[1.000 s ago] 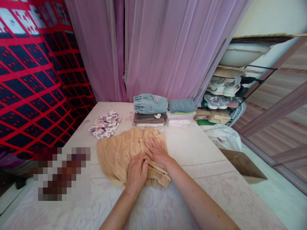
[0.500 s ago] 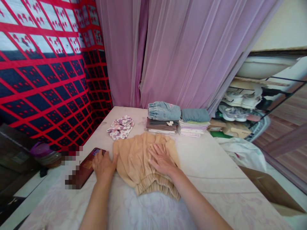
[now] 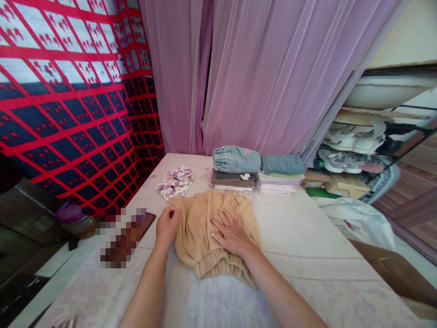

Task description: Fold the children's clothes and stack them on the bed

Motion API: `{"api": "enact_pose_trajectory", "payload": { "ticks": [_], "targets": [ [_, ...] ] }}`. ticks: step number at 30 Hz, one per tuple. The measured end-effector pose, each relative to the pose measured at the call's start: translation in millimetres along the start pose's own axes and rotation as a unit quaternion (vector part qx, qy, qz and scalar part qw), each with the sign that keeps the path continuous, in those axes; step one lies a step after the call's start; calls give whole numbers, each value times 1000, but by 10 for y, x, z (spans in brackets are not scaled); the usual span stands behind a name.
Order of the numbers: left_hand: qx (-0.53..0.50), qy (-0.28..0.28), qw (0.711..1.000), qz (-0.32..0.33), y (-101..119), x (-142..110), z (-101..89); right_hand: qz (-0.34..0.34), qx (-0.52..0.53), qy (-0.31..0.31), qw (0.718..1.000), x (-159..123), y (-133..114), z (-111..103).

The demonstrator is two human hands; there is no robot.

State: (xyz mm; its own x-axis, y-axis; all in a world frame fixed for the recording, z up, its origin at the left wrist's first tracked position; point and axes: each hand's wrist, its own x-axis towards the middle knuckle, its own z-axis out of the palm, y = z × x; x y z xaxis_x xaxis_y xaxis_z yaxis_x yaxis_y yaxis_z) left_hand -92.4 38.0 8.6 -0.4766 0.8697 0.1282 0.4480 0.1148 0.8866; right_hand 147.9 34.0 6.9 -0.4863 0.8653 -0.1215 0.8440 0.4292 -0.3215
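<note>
A pair of tan shorts [image 3: 201,223] lies on the table, its gathered elastic waistband toward me. At the upper left corner of the shorts, my left hand [image 3: 167,226] is closed in a pinch on the edge of the cloth. My right hand [image 3: 232,233] rests flat on the middle of the shorts, fingers spread. Just beyond them lies a crumpled white cloth with a purple and pink pattern [image 3: 175,181]. To the left of my left hand is a dark red phone [image 3: 147,223], partly blurred out.
Folded jeans [image 3: 236,159] top one stack of clothes at the back; a folded blue-grey garment [image 3: 282,164] tops the stack beside it. The pale table [image 3: 290,228] extends right. Beyond it are a shoe rack [image 3: 341,160], a white bag [image 3: 355,221] and a cardboard box [image 3: 392,269].
My left hand has moved from beside the phone up and right to the shorts, and its fingers have closed on their edge. The right hand stays flat on the cloth. The view has shifted slightly.
</note>
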Motion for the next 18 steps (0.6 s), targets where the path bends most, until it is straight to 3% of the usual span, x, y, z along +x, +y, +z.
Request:
{"api": "enact_pose_trajectory", "payload": {
  "ticks": [4, 7, 9, 11, 13, 16, 18],
  "targets": [
    [-73, -44, 994, 71, 336, -64, 324, -6, 19, 23, 1000, -20, 2, -1],
    [-21, -94, 988, 122, 584, -198, 581, -8, 80, 67, 994, 4, 79, 44],
    [38, -125, 980, 149, 694, -287, 732, 2, 171, 137, 976, 42, 186, 104],
    [96, -153, 969, 170, 747, -356, 851, 23, 288, 227, 930, 82, 319, 177],
    [146, -179, 954, 191, 749, -409, 931, 45, 394, 301, 867, 112, 443, 243],
    [199, -219, 929, 222, 690, -482, 985, 68, 491, 342, 798, 132, 541, 285],
    [224, -239, 916, 231, 635, -528, 993, 66, 522, 337, 781, 128, 530, 255]
  ]
}}
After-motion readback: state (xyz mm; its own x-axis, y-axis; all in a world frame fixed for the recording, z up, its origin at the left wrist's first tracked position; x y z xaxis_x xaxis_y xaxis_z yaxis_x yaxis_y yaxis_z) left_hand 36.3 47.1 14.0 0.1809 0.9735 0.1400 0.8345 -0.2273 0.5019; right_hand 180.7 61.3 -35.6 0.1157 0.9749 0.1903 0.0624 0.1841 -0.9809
